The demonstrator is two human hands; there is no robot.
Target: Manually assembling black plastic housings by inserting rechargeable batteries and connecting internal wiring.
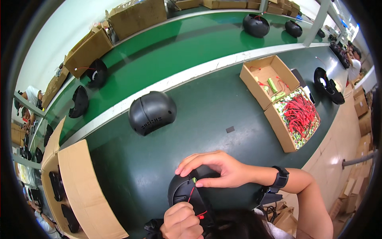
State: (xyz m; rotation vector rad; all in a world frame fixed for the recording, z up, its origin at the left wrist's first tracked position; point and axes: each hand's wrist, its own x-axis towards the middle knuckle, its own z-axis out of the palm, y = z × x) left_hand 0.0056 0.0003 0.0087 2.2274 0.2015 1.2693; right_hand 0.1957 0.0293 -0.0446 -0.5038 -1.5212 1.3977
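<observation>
A black plastic shell (181, 190) with a hollow inner side is at the near edge of the bench, tilted toward me. My right hand (219, 169) grips its upper part, fingers arched over the rim and the thumb beside a small green battery cell (194, 180) in the shell. From that cell a red wire (191, 194) runs down to my left hand (182, 223), whose fingers are curled closed around it. Past those fingers a red connector (201, 216) shows. The shell's lower part is hidden by my left hand and by dark hair.
A rounded black housing (152, 112) sits mid-bench. To the right stand a carton of red-wired cells (292, 119) and another carton (270, 73) with several cells. An open carton (89, 191) holds black parts at left. Beyond a white rail, a green belt (179, 44) carries black shells.
</observation>
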